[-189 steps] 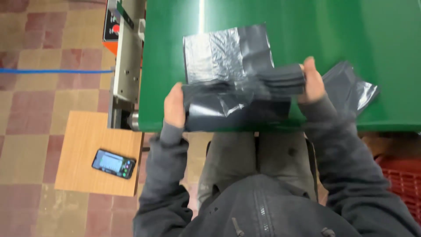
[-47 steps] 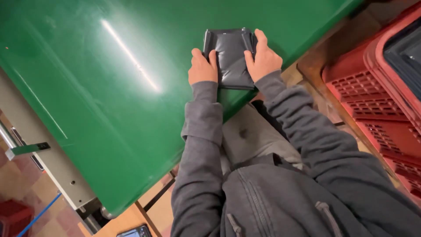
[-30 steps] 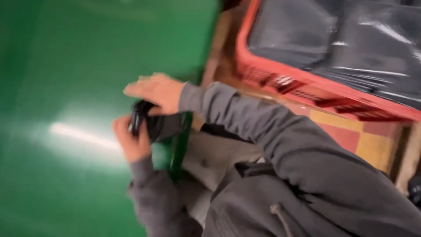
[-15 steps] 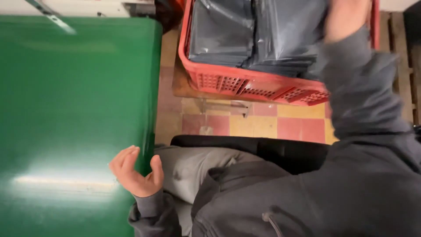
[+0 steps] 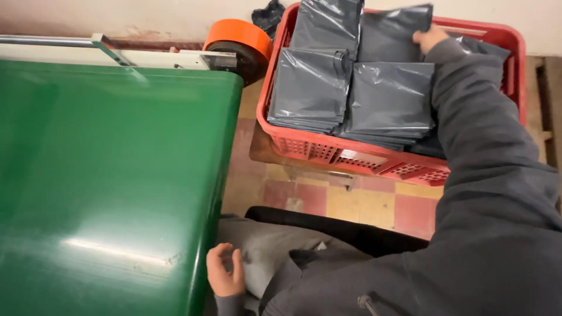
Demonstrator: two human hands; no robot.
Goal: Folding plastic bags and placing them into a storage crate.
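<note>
1. The right hand has its fingers closed on a folded grey plastic bag at the back of the red crate.
2. The left hand, fingers loosely curled and empty, rests beside the green table.
3. More grey bag stacks fill the crate.

Green table top, left of frame: smooth, glossy, w/ a bright sheen streak lower left. Red crate, upper right: moulded plastic, perforated walls, matt. Grey bags inside it: thin plastic film, slightly shiny, creased. Orange roll, top centre: smooth plastic-looking face. Sleeve, right side: matt dark-grey cloth, soft. Floor tiles, centre: matt, worn, scuffed.
</note>
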